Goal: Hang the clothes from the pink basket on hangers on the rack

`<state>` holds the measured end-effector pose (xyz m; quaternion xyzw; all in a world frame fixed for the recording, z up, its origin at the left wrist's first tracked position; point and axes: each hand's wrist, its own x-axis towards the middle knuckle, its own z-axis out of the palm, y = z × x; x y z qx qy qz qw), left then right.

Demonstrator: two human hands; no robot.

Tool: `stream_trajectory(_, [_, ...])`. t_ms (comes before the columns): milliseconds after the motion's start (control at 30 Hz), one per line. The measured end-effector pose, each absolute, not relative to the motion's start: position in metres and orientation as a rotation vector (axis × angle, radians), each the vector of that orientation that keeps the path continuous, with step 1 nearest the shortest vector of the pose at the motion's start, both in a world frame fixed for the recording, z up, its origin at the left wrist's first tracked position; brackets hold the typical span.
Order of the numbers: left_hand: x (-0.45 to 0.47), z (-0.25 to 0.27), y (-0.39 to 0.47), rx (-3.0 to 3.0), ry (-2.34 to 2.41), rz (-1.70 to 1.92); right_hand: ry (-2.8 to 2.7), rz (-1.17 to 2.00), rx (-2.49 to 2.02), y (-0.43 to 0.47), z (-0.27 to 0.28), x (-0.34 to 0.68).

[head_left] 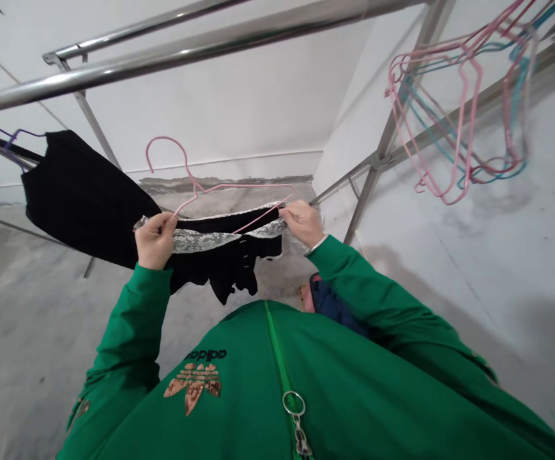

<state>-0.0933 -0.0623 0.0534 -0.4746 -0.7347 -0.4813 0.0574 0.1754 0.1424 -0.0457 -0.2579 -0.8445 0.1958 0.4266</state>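
Note:
A black garment with a light lacy trim (pixel 224 268) is stretched between my two hands. My left hand (pixel 155 239) pinches one end of its top edge, and the lower arm of a pink hanger (pixel 195 185) runs down to those fingers. At the other end my right hand (pixel 301 222) is closed on the same trimmed edge, close to the hanger's right corner. The hanger's hook stands free above the cloth, and part of the hanger dips into the garment's opening. How far it reaches inside is hidden.
Another black garment (pixel 85 198) hangs at the left on a purple hanger (pixel 16 137). A metal rail (pixel 200 51) crosses the top. Several pink and blue hangers (pixel 469 121) hang at the upper right. Dark blue fabric (pixel 337 310) shows below my right arm.

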Motion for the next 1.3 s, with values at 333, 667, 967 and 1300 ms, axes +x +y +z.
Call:
stream_trajectory(333, [-0.081, 0.039, -0.06, -1.508, -2.213, -1.374, -1.574, 0.655, -1.027, 0.155, -0.066, 0.166])
stream_trajectory(667, [-0.082, 0.023, -0.052, -1.627, -2.321, -1.369, -2.085, 0.918, -0.679, 0.157, -0.058, 0.19])
stream_trajectory(967, [-0.097, 0.023, -0.059, -1.778, -2.343, -1.427, -1.37, 1.882, -0.984, 0.152, -0.061, 0.201])
stream_trajectory(1300, [-0.075, 0.018, -0.054, -1.644, -2.195, -0.739, -1.769, 0.946, -0.914, 0.138, -0.04, 0.199])
